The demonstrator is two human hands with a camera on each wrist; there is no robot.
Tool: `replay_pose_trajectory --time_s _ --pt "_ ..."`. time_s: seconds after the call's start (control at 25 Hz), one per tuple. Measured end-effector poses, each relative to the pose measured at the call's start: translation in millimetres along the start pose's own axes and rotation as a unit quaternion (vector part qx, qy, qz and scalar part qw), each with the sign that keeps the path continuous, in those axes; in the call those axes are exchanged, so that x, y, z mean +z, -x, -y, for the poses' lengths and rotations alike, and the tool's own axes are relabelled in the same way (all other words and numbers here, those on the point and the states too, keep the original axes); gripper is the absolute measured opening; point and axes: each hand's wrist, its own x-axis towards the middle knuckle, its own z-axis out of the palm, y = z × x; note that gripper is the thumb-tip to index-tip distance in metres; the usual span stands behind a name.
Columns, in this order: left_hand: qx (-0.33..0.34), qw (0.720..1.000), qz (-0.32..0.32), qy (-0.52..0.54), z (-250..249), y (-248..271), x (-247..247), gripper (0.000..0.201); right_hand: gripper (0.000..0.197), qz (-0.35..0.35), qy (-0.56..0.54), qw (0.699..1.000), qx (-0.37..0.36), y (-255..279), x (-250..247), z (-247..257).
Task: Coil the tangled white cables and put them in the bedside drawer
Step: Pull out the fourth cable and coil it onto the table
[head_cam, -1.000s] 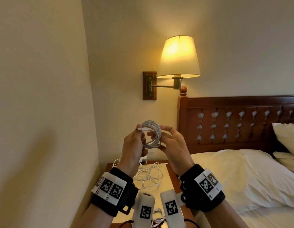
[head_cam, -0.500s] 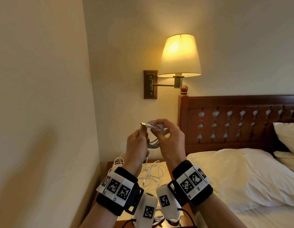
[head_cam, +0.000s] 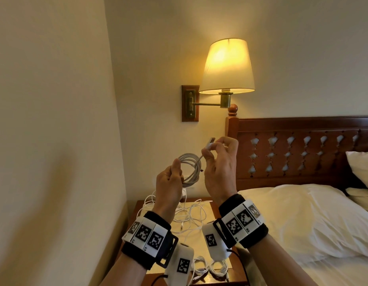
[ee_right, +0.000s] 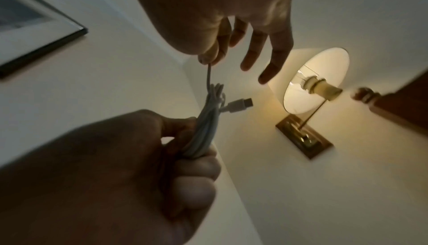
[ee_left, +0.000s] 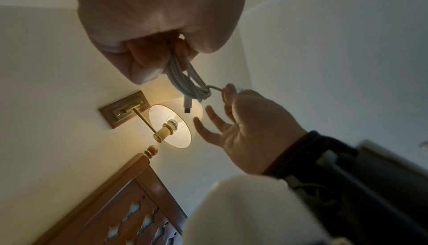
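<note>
My left hand (head_cam: pixel 171 178) grips a coil of white cable (head_cam: pixel 190 168) in its fist, held up in front of the wall. My right hand (head_cam: pixel 215 153) pinches the cable's free end between thumb and forefinger, its other fingers spread, and the plug (head_cam: pixel 211 141) sticks up above them. In the left wrist view the end is looped round the coil (ee_left: pixel 192 84) and a second plug (ee_left: pixel 187 105) hangs from it. The right wrist view shows the same coil (ee_right: pixel 205 131) in the left hand (ee_right: pixel 139 166). More tangled white cables (head_cam: pixel 191 215) lie on the nightstand (head_cam: pixel 214 209) below. No drawer is in view.
Two small coiled cables (head_cam: pixel 210 269) lie at the nightstand's front edge. A lit wall lamp (head_cam: pixel 226 67) hangs just above the hands. The wooden headboard (head_cam: pixel 302 151) and the bed with white pillows (head_cam: pixel 292 219) are to the right, and a wall is close on the left.
The hands were together on the coil. My right hand has drawn the cable's end up and to the right, while my left hand with the coil has sunk a little to the left.
</note>
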Motion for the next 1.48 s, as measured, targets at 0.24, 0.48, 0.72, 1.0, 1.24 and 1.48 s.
replay_pose_trajectory --time_s 0.24,0.48,0.72,1.0,1.24,1.48 --pt "-0.011 0.998 0.057 -0.017 -0.3 -4.2 -9.8 0.043 0.028 0.254 -0.215 0.911 0.244 -3.6 -15.6 -1.3" --pt "-0.023 0.996 0.074 -0.047 1.1 -11.5 -18.2 0.038 0.021 0.321 -0.233 0.884 0.247 1.5 -40.9 -14.4" --pt "-0.024 0.993 0.087 -0.076 -0.3 -12.5 -17.1 0.036 0.02 0.238 -0.225 0.912 0.248 0.2 -37.9 -18.4" --pt "-0.047 0.993 0.089 -0.068 8.4 -13.8 -18.8 0.042 0.022 0.251 -0.246 0.89 0.292 28.1 -29.2 -14.0" --pt "-0.037 0.994 0.092 -0.038 35.7 0.2 -29.6 0.031 0.017 0.137 -0.31 0.874 0.347 53.1 -18.0 -25.2" --pt "-0.116 0.992 0.036 0.043 94.5 13.6 -42.1 0.01 0.025 0.161 -0.219 0.881 0.386 100.9 -26.8 -49.4"
